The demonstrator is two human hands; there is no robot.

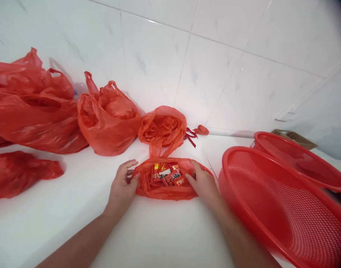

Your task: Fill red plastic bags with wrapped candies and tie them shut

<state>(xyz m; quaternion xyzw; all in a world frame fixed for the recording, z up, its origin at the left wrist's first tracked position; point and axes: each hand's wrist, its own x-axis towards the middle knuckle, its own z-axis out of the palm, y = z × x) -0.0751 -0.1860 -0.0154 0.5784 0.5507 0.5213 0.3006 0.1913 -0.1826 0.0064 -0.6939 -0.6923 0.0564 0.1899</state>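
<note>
Between my hands a red plastic bag (167, 192) lies on the white surface with its mouth spread. Several small red printed packets (174, 178) show inside it. At the bag's left edge my left hand (122, 188) is closed, its thumb against the plastic and its fingers curled. My right hand (204, 184) grips the right side of the rim, with thumb and fingertips reaching over the opening near the packets. Just behind, another red plastic bag (162, 128) sits crumpled and open, its loose end touching the bag I hold.
Full red bags (109, 126) stand along the tiled wall (156, 56) at the left, with a flatter red bag (19, 175) in front. Two red mesh baskets (251, 201) fill the right side. Dark red ribbon strips (190, 137) and a cardboard box (295, 138) lie farther back.
</note>
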